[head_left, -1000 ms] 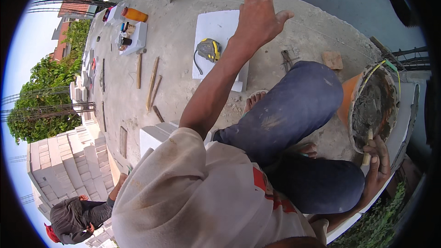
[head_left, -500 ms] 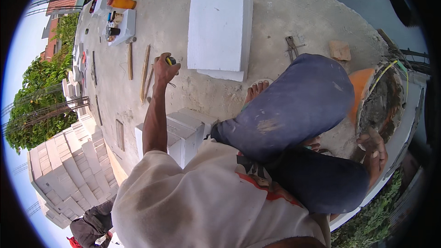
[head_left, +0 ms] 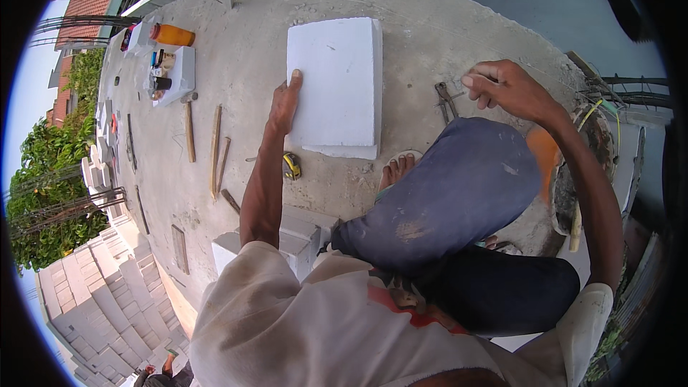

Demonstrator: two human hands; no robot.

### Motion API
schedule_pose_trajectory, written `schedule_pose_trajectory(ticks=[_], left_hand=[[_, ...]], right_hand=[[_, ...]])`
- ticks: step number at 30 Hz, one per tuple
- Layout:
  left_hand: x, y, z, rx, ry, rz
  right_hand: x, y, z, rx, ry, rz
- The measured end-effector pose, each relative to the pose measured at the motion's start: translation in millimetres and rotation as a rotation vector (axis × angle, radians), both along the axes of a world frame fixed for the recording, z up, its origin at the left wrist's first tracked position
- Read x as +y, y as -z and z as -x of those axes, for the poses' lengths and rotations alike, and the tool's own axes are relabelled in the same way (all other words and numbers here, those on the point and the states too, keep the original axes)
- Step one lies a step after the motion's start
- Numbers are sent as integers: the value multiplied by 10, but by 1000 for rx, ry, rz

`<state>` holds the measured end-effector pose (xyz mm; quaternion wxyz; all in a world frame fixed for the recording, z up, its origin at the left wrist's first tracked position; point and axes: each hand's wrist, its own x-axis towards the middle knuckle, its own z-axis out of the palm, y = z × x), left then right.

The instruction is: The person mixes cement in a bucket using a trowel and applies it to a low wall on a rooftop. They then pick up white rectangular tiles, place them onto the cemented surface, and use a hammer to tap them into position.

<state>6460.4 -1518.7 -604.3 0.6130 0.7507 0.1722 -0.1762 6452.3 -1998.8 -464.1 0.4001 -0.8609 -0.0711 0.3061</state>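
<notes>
Your left hand (head_left: pixel 284 106) is touching the white block's (head_left: pixel 334 79) left edge, thumb lying on top; other fingers mostly hiding, can't tell how firmly they're closing. Tape measure (head_left: pixel 291 166) is sitting near it. Block is lying flat mid-floor (head_left: pixel 247 57), likely stiff, bulky, chipping at corners; opposite long sides are offering the best hold. Pliers (head_left: pixel 446 100) are lying right of it. Your right hand (head_left: pixel 505 87) is hovering beyond, fingers half-curling, seemingly holding nothing.

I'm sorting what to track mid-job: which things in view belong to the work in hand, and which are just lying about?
Likely in the work:
- upper white block, touched by the left hand
- yellow-and-black tape measure
- orange mortar bucket

Seemingly lying about:
- pincers
- hammer
- orange bottle
</notes>
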Motion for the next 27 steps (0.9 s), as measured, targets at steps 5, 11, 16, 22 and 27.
schedule_pose_trajectory(ticks=[5, 11, 16, 22, 27], left_hand=[[-332, -12, -52, -104, 9, -231], [-781, -31, 443, -146, -150, -355], [-1272, -194, 343, -343, -163, -122], [-1909, -1088, -159, -662, -149, 218], [-2192, -1232, -529, -857, -124, 557]], right_hand=[[851, 1407, -465, 308, 71, -55], [1553, 1614, -48, 415, 432, -609], [1140, 1074, 45, 232, 672, -648], [517, 286, -332, -438, 483, -564], [143, -479, -526, -805, 388, -337]])
